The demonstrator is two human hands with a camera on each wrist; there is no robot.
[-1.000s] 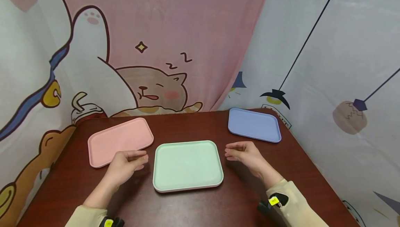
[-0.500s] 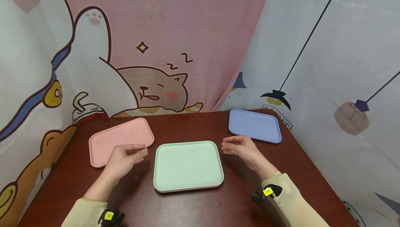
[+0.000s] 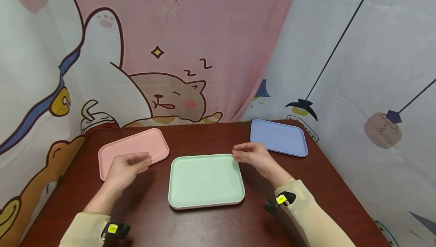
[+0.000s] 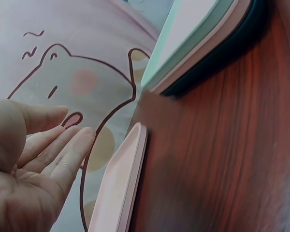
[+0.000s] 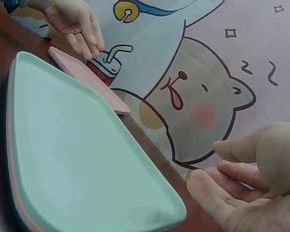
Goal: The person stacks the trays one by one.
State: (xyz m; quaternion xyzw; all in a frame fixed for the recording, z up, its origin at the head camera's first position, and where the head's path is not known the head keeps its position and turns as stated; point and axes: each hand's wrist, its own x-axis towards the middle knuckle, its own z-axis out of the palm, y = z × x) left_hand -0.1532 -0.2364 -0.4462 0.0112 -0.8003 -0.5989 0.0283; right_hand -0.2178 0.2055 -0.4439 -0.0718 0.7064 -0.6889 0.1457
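Observation:
A mint-green tray [image 3: 206, 182] lies mid-table. The left wrist view shows a pink layer and a dark band under its rim [image 4: 203, 48]. My left hand [image 3: 123, 170] hovers over the near right part of the pink tray [image 3: 136, 145], fingers extended and the palm holding nothing. At the green tray's far right corner hangs my right hand [image 3: 256, 159], in front of the blue tray [image 3: 280, 138]. In the right wrist view, the thumb and fingers of my right hand [image 5: 256, 179] stand apart with nothing between them.
The dark red-brown table [image 3: 201, 228] carries all the trays. A cartoon-printed cloth [image 3: 218, 31] hangs behind it and down the sides. Black wrist cameras [image 3: 116, 230] are strapped over both sleeves.
My left hand has moved away from the body and a little left, farther over the pink tray. My right hand has moved left and away, to the green tray's corner. The trays stay put.

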